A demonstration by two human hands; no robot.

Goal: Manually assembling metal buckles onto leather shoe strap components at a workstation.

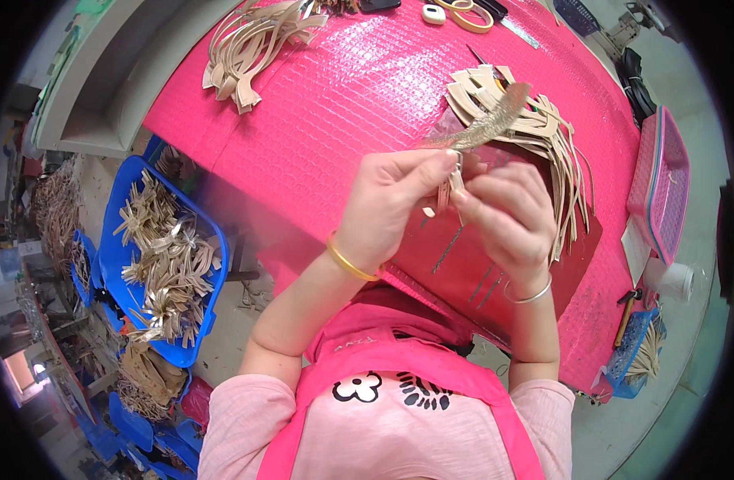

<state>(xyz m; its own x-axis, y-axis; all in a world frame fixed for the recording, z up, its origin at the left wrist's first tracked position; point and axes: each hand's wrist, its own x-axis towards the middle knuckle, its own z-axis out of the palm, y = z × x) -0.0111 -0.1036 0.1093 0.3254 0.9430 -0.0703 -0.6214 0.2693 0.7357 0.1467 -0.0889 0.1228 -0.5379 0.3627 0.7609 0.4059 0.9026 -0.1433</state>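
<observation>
A shiny gold strap (495, 122) rises from between my two hands, its wide end pointing up and to the right. My left hand (391, 188) pinches its lower part between thumb and forefinger, by a small metal piece that looks like a buckle. Close beside it, my right hand (511, 210) has its fingers curled and pinched at the strap's narrow pale end. The fingertips partly hide that end. Beneath the hands lies a dark red board (527, 284). Just beyond my right hand is a pile of beige straps (535, 120), spread over the board's far edge.
The pink-covered table (319, 120) carries another bundle of beige straps (251, 48) and tape rolls (471, 18) at the back. A blue bin (215, 280) of gold straps stands left. At right are pink baskets (663, 184), a hammer (625, 316) and a blue basket (623, 376).
</observation>
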